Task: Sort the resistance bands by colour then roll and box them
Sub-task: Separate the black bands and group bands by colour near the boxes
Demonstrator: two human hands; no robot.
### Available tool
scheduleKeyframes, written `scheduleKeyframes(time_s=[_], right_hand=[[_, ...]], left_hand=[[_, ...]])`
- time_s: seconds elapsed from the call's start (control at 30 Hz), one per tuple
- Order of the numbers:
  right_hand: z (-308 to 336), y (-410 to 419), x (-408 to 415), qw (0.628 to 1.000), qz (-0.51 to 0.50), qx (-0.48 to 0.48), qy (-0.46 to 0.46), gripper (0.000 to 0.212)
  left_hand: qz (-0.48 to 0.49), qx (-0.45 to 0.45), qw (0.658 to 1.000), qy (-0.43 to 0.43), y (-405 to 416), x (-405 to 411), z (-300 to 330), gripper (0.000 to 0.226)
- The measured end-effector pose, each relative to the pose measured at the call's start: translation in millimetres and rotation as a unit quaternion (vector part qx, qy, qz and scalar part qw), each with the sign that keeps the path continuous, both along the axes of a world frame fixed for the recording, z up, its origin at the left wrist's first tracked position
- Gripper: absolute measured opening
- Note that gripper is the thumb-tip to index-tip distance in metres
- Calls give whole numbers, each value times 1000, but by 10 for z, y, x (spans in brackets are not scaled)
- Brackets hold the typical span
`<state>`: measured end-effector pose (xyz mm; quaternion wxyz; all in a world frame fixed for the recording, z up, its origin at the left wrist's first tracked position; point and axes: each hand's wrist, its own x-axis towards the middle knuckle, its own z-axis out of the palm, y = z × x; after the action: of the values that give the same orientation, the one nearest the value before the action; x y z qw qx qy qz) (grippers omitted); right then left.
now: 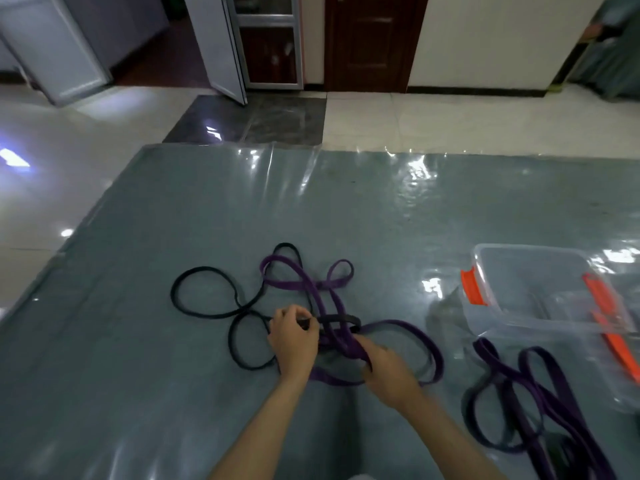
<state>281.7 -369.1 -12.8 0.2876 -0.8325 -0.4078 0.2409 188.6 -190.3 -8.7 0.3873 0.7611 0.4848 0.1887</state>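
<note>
Left hand (293, 337) pinches black band (204, 292), trailing leftward; right hand (384, 368) grips purple band (408, 327).

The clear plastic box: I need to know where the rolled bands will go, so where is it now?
In the head view, the clear plastic box sits at the right on the grey mat, just beyond the separate purple bands.

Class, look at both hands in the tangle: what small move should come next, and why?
Probably draw the black band leftward, free of the purple band. The left hand pinches black, the right hand grips purple, and the two cross between them.
</note>
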Motion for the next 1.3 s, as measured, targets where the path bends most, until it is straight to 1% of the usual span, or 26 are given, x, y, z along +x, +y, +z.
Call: scheduleKeyframes(time_s=[0.03,0.07,0.13,0.2,0.23,0.27,0.3,0.33,0.4,0.43,0.47,0.53,0.57,0.63,0.7,0.77,0.8,0.83,0.87,0.93,1.0,1.07,1.1,1.17,1.23,1.3], right_hand=[[6,-38,-39,1000,9,8,-7,75],[13,-71,-79,1000,23,12,-13,77],[27,-125,-164,998,59,13,-25,79],[-5,-182,-236,995,93,11,-32,80],[-35,-211,-269,994,110,3,-24,81],[-46,-240,-294,992,123,-8,-13,81],[-69,-271,-307,991,135,-15,-5,80],[-90,-299,-319,989,145,-21,-3,79],[-126,-361,-336,986,161,-27,-9,69],[-145,-394,-345,987,161,-29,9,63],[-134,-422,-365,987,146,-27,61,61],[-20,-414,-445,975,57,7,216,61],[22,-388,-472,962,-13,45,270,63],[69,-305,-458,928,-148,84,331,71],[87,-221,-382,884,-243,53,396,56],[87,-146,-322,828,-280,34,485,43],[96,-106,-297,803,-288,43,520,43],[116,-60,-277,786,-291,61,541,43],[131,-14,-264,782,-291,80,546,43],[164,61,-242,785,-293,127,532,34],[202,103,-202,785,-282,176,522,21],[227,106,-149,813,-258,171,494,23],[244,110,-125,824,-253,159,481,26],[256,107,-58,833,-259,137,469,30],[272,96,13,836,-261,117,469,30],[255,67,86,828,-249,115,490,26]], left_hand=[[29,-69,997,-35,-31,-5,3,19],[38,-149,987,-41,-65,-14,-5,15],[27,-288,957,-18,-140,-51,-23,5],[31,-406,911,-58,-205,-103,-38,14],[31,-442,893,-79,-229,-138,-39,20],[24,-455,886,-86,-251,-171,-44,26],[10,-447,891,-80,-272,-205,-53,31],[-10,-424,903,-63,-291,-242,-68,36],[-65,-359,931,-15,-331,-307,-100,48],[-86,-332,939,4,-360,-333,-114,53],[-98,-315,944,13,-388,-357,-115,55],[-95,-310,946,-7,-417,-377,-87,49],[-96,-313,945,-20,-422,-381,-71,46],[-111,-304,945,-34,-430,-383,-31,44],[-134,-279,950,-37,-442,-398,28,45],[-170,-226,959,-31,-454,-422,86,41],[-196,-189,962,-26,-468,-436,109,37],[-220,-154,963,-22,-496,-442,136,33],[-239,-125,963,-15,-531,-445,173,28],[-275,-87,958,-10,-601,-437,241,24],[-288,-7,958,-4,-620,-419,248,32],[-248,44,968,-20,-584,-386,241,26],[-222,48,973,-26,-542,-358,228,19],[-193,31,981,-11,-429,-302,198,4],[-216,20,975,51,-301,-245,166,31],[-254,11,962,103,-190,-183,142,51]])
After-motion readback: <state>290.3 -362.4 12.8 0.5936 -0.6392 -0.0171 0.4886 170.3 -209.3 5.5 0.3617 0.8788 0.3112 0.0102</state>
